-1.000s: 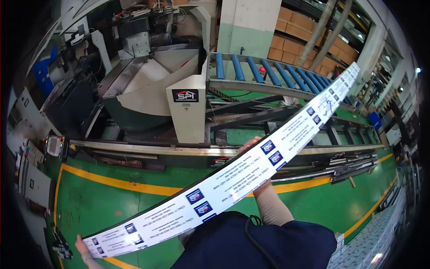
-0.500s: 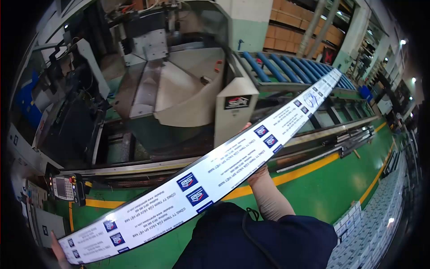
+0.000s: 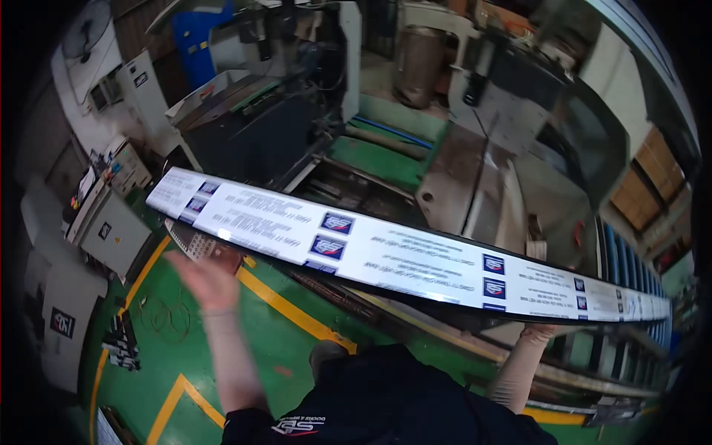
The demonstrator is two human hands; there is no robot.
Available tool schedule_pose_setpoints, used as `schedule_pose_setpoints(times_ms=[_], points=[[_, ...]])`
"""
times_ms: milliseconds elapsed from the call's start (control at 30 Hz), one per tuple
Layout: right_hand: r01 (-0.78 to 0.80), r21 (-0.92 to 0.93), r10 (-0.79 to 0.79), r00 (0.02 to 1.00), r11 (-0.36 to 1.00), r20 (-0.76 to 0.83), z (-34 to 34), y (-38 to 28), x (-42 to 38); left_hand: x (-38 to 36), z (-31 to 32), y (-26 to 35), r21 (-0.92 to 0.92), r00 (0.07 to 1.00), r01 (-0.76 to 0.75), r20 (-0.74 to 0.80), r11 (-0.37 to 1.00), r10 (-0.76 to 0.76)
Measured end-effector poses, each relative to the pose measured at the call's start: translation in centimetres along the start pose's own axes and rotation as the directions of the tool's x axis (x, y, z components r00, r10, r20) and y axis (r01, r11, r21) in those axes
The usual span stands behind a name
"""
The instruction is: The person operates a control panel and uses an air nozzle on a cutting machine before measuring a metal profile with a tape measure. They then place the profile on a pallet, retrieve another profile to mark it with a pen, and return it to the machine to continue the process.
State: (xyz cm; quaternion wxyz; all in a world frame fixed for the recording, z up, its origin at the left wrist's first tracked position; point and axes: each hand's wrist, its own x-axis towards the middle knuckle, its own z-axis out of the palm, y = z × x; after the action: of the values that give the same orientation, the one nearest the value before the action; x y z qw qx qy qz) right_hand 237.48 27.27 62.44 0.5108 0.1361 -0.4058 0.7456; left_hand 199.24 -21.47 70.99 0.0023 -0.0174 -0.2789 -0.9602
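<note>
Profile strip (image 3: 386, 256) across both hands, left hand (image 3: 208, 278) open below, right hand (image 3: 540, 330) gripping underneath.

Green floor (image 3: 222, 348), yellow lines (image 3: 289, 308)

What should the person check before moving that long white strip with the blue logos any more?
1. Right hand under the long strip: ok, it props it from below.
2. Left hand gripping the strip: not ok, it looks blurred and just below it.
3. Strip level: ok, only a mild bow.
4. Strip clear of the machine behind: cannot tell.
5. Green floor free underfoot: cannot tell, cables lie nearby.
</note>
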Motion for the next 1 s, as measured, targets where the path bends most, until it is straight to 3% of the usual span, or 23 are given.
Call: schedule_pose_setpoints(times_ms=[33, 67, 100, 133, 167, 233, 267, 300, 333, 400, 433, 533, 567, 667, 733, 800, 867, 933, 1000], points=[[-0.050, 0.018, 0.051, 0.996, 0.999, -0.074, -2.2, -0.4, 0.1, 2.8, -6.1, -4.3, -0.132, 0.597, 0.305, 0.798, 0.943, -0.082], [-0.099, 0.032, 0.103, 0.982, 0.995, -0.156, -5.2, -1.6, -0.2, -2.6, 0.9, -6.0, -0.137, 0.906, 0.204, 0.402, 0.969, -0.134], [-0.107, 0.017, 0.108, 0.972, 0.994, -0.208, -11.1, -3.6, -1.1, -4.1, 5.2, -7.2, -0.110, 0.951, 0.112, 0.298, 0.988, -0.075], [-0.111, 0.005, 0.108, 0.959, 0.994, -0.261, -14.9, -4.9, -1.9, -3.9, 7.9, -7.6, -0.070, 0.980, 0.024, 0.198, 0.997, -0.010], [-0.098, -0.241, 0.017, 0.948, 0.966, -0.319, -12.4, -5.0, -3.0, -2.2, 8.2, -8.0, -0.038, 0.976, 0.075, 0.207, 0.996, -0.065], [-0.186, -0.674, -0.167, 0.891, 0.715, -0.423, -8.0, -5.4, -5.2, 1.8, 9.4, -9.0, -0.025, 0.966, 0.147, 0.220, 0.989, -0.138], [-0.196, -0.284, -0.015, 0.798, 0.939, -0.602, -8.8, -6.9, -4.7, 3.3, 10.8, -10.1, -0.056, 0.960, 0.164, 0.237, 0.985, -0.147], [-0.061, -0.387, -0.218, 0.742, 0.920, -0.634, -5.0, -7.4, -5.5, 4.4, 11.1, -11.4, -0.016, 0.960, 0.128, 0.252, 0.992, -0.120], [0.049, -0.495, -0.405, 0.645, 0.868, -0.648, 2.0, -7.9, -7.2, 4.9, 11.5, -12.2, 0.014, 0.976, 0.153, 0.153, 0.988, -0.153], [0.084, -0.708, -0.627, 0.545, 0.701, -0.556, 10.8, -8.9, -9.4, 5.1, 12.1, -12.1, 0.158, 0.961, 0.225, 0.125, 0.962, -0.245], [0.074, -0.737, -0.619, 0.602, 0.672, -0.504, 13.9, -9.4, -10.8, 5.4, 12.4, -12.8, 0.114, 0.954, 0.269, 0.104, 0.956, -0.281], [-0.174, -0.822, -0.467, 0.750, 0.543, -0.467, 17.7, -6.7, -13.6, 8.9, 12.4, -16.3, 0.155, 0.948, 0.284, 0.103, 0.946, -0.302], [-0.276, -0.888, -0.410, 0.809, 0.368, -0.421, 16.0, -6.5, -14.5, 9.5, 12.9, -17.0, 0.130, 0.936, 0.313, 0.124, 0.941, -0.329], [-0.250, -0.957, -0.271, 0.920, 0.145, -0.281, 18.5, -5.1, -13.3, 10.9, 14.3, -18.2, 0.055, 0.907, 0.383, 0.169, 0.922, -0.386], [-0.114, -0.962, -0.167, 0.983, -0.247, -0.074, 18.6, -3.6, -10.3, 14.1, 14.0, -20.3, 0.015, 0.897, 0.414, 0.162, 0.910, -0.411], [-0.100, -0.934, -0.163, 0.986, -0.343, -0.045, 16.9, -1.2, -6.8, 17.4, 14.8, -22.4, -0.014, 0.906, 0.404, 0.141, 0.914, -0.399], [-0.020, -0.768, -0.097, 0.994, -0.641, 0.056, 15.3, 0.6, -3.3, 18.7, 16.0, -21.9, -0.033, 0.901, 0.410, 0.167, 0.911, -0.399], [-0.043, -0.697, -0.060, 0.998, -0.715, 0.000, 12.8, 4.4, 1.4, 23.5, 16.9, -23.5, -0.020, 0.914, 0.388, 0.142, 0.922, -0.381], [-0.055, -0.660, -0.042, 0.999, -0.749, -0.035, 13.3, 1.3, -0.7, 21.1, 15.7, -21.5, -0.033, 0.926, 0.367, 0.104, 0.930, -0.362]])
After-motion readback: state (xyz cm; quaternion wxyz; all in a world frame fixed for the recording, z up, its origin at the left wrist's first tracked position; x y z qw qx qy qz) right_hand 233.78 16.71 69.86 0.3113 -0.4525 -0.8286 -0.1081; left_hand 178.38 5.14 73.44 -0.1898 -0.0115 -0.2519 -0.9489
